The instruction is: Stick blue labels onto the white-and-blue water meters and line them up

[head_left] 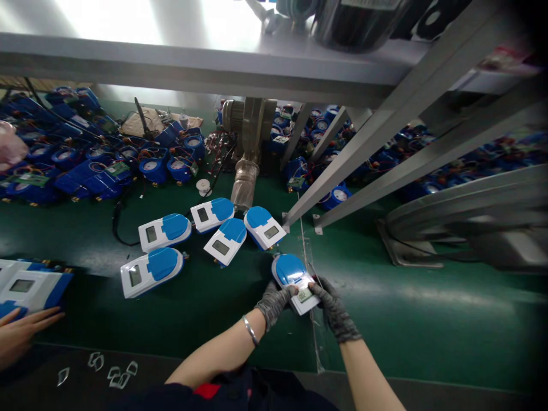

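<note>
The dark green worktop (428,319) spreads under and all around the grip. Slanting grey metal frame beams (385,154) rise beyond the grip and to its right, under a grey shelf (192,65) that runs overhead. Heaps of round blue meter bodies with dials and loose wires (85,165) lie far beyond the grip to the left, and more lie behind the beams. A grey metal machine with a clear hose (250,123) stands straight beyond the grip.

5 white rectangular plastic meters with rounded blue caps and small grey displays (164,232) lie flat in a loose fan just beyond and left of the grip, well apart from it. Far to its left, another person's bare hand (21,334) rests by a white and blue meter (25,285).

The white and blue plastic meter (293,274) sits between both hands, its blue cap pointing away from the person, low over the worktop. The left hand (274,302), in a grey knit glove, closes its fingers on the meter's left edge. The right hand (334,311), gloved alike, pinches the white near end by the display. A thin silver bangle (250,331) circles the left wrist. Small clear plastic scraps (113,371) lie well left of the grip on the worktop's dark near edge.
</note>
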Available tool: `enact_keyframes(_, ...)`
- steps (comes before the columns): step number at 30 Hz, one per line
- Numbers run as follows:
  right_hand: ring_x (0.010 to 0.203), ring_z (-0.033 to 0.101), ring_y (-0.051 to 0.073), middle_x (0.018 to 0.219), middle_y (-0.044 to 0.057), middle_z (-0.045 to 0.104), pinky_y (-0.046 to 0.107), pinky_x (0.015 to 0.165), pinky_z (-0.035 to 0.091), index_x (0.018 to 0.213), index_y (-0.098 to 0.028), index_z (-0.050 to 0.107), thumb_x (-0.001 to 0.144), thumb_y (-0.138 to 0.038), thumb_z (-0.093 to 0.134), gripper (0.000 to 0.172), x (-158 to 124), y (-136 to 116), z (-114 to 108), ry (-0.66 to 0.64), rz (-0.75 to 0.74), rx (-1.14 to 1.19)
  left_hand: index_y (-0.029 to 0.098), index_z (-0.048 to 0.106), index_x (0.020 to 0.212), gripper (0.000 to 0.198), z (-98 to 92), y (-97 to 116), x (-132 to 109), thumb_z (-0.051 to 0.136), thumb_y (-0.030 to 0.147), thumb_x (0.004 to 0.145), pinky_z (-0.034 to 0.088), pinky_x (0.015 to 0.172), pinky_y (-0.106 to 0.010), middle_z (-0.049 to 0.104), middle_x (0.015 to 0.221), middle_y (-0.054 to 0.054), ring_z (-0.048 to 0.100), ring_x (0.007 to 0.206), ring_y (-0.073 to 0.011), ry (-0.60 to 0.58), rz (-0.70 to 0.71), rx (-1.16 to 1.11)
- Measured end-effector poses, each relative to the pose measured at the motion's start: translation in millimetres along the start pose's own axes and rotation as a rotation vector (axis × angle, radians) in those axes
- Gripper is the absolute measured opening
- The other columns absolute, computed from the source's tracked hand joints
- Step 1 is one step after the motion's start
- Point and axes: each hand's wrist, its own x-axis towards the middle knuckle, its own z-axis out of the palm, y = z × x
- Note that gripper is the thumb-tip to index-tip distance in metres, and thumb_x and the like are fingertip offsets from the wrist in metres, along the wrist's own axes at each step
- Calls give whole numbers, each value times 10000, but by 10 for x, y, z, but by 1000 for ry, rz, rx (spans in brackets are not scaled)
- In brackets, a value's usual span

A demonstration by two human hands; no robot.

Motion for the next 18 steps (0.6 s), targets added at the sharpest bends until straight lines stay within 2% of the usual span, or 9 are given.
enact_keyframes(4,702,652,244,829,95,738,368,654,500,998,-146,736,497,-474,892,619,243,-154,-76,-54,-29,-43,96,563,1375,1016,119,-12,138,958,469,516,514,1019,-499,647,1309,-251,649,1157,-407,26,-13,-8)
enact_keyframes(10,701,654,224,824,72,740,319,627,484,974,-158,715,540,-492,882,573,330,-322,-3,-164,12,-75,117,524,1408,1044,151,93,167,944,504,534,531,979,-502,641,1325,-240,660,1135,-407,70,-1,14)
enact_keyframes(12,698,647,209,822,61,740,304,622,479,950,-165,710,522,-480,898,564,345,-362,53,-176,5,-45,108,543,1380,990,123,126,180,930,507,561,533,978,-500,650,1313,-238,662,1134,-399,90,-33,57)
enact_keyframes(15,690,634,199,772,48,726,296,623,476,869,-165,702,483,-482,915,542,282,-402,94,-141,-29,23,134,577,1332,815,45,95,108,866,508,667,520,1008,-511,675,1286,-205,658,1160,-377,86,-108,143)
enact_keyframes(18,696,623,187,749,35,709,288,625,480,817,-164,686,500,-544,893,537,176,-416,-38,2,-120,132,201,624,1249,625,-27,-16,-39,829,458,718,545,997,-496,675,1304,-152,606,1259,-359,127,-254,190)
